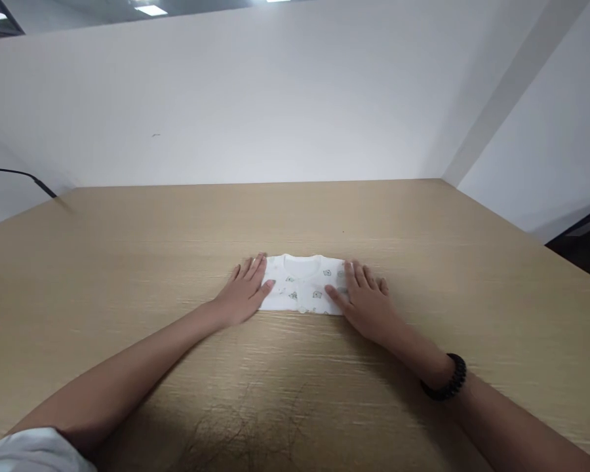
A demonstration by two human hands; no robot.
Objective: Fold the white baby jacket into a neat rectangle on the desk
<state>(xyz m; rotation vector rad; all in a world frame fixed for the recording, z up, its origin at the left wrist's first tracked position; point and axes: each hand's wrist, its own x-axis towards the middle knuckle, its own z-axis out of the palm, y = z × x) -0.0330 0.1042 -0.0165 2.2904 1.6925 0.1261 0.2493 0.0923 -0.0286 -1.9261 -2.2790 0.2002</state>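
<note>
Far left: thin black cable (44,187) at the edge of the pale tan wood-grain surface (152,262). Left hand (243,292): flat, fingers extended, laid without gripping on the left end of the folded white fabric garment with small printed figures (302,288). Garment: mid-surface, neckline on the far side. Right hand (366,301): flat, fingers slightly spread, laid without gripping on the right end. Right wrist: black beaded bracelet (459,379)

Bare L hand (242,295) flat, palm down, fingers twd approx. 1 o'clock, thumb splayed; bare L forearm (164,343) in from 8. Bare R hand (370,307) ditto, fingers twd 11; R forearm (504,403) from 4.
</note>
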